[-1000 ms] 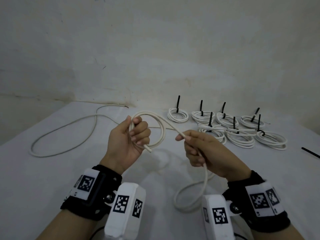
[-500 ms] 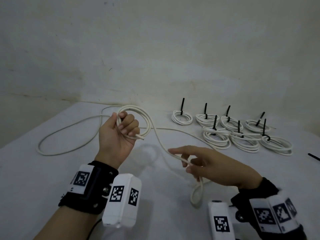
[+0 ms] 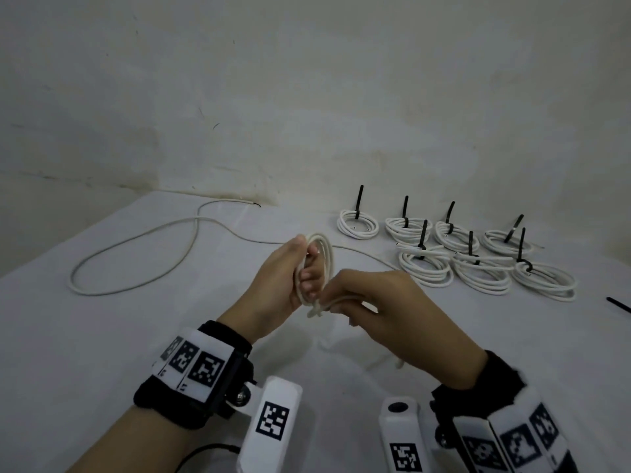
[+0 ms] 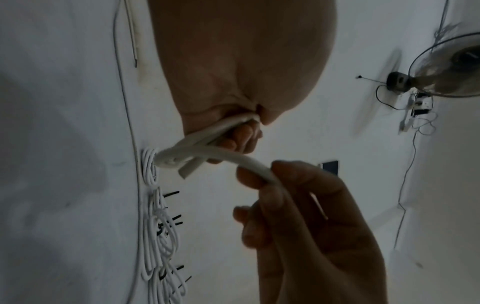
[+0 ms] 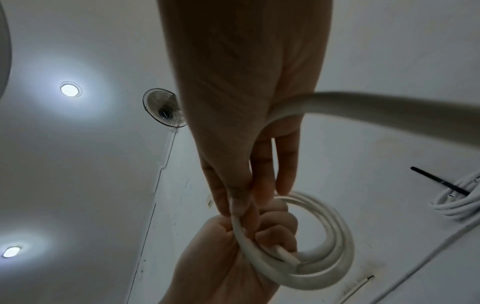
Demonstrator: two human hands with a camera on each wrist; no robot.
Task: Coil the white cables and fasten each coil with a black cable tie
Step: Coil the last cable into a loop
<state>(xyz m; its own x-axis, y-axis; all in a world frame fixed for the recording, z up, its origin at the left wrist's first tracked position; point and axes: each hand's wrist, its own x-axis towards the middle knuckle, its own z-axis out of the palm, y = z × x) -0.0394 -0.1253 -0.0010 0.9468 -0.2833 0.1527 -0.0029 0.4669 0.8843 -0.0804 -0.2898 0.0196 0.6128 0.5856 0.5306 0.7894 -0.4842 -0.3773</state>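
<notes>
My left hand (image 3: 307, 278) grips a small coil of white cable (image 3: 322, 254) a little above the table, fingers curled through the loops. In the right wrist view this coil (image 5: 324, 246) shows about three turns and a cut end sticking out by the left hand (image 5: 246, 257). My right hand (image 3: 336, 302) touches the coil's lower side and pinches the same cable's free run (image 4: 254, 166). That run crosses the right palm (image 5: 389, 109). Its tail (image 3: 399, 361) hangs under the right hand. A loose black cable tie (image 3: 618, 304) lies at the far right.
Several finished white coils (image 3: 358, 225), each with an upright black tie, sit in two rows at the back right. Another long white cable (image 3: 136, 254) lies loose across the left and middle of the white table (image 3: 102, 353). A wall stands close behind.
My right hand has come up from low on the table to the left hand, laying another turn on the coil. The left hand has shifted right and turned the coil edge-on.
</notes>
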